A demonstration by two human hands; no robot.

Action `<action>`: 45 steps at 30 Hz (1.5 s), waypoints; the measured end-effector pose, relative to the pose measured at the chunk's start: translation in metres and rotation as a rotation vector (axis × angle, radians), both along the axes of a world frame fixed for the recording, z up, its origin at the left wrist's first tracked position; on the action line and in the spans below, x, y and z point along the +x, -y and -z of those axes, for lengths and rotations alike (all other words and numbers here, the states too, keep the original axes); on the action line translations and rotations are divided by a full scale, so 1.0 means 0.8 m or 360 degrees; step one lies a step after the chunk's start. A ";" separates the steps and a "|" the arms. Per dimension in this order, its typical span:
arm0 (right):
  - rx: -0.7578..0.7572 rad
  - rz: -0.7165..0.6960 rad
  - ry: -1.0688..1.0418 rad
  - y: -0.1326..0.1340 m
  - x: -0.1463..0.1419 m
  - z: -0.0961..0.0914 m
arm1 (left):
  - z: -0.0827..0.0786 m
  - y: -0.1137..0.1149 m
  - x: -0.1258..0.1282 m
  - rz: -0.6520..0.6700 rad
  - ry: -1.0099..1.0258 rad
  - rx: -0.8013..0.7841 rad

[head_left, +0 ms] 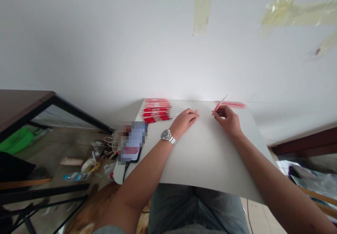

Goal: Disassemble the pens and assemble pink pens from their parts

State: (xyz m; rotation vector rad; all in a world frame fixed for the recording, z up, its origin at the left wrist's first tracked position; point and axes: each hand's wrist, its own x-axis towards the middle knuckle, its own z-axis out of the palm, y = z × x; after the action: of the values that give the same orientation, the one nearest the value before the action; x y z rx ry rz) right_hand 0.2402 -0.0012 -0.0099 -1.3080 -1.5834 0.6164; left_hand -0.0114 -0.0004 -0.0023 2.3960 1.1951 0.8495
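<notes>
My left hand point(186, 121), with a silver watch point(165, 134) on its wrist, is closed in a pinch over the white table. A small pink piece point(196, 111) sticks up at its fingertips; its kind is too small to tell. A short way to the right, my right hand point(228, 120) pinches a thin stick point(220, 104), pink at the lower end and pale at the tip, tilted up to the right. Left of my hands lies a row of red and pink pens point(157, 114). Slim pink sticks point(233, 104) lie behind my right hand.
The white table point(205, 160) stands against a wall with yellowish tape point(202, 9). A phone point(134, 142), partly pixelated, lies at the left edge with a cable. A dark-framed table point(28, 99) stands left; a bottle point(72, 176) and clutter lie on the floor.
</notes>
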 end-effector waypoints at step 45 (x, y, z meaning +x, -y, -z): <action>0.0033 -0.0041 -0.0046 0.004 0.000 -0.009 | 0.004 -0.002 0.000 -0.0035 0.0062 -0.0027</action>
State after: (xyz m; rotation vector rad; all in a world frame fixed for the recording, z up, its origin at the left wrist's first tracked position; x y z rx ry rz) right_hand 0.2404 -0.0047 -0.0027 -1.2600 -1.5814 0.6304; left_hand -0.0110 0.0011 -0.0053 2.3464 1.2114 0.8850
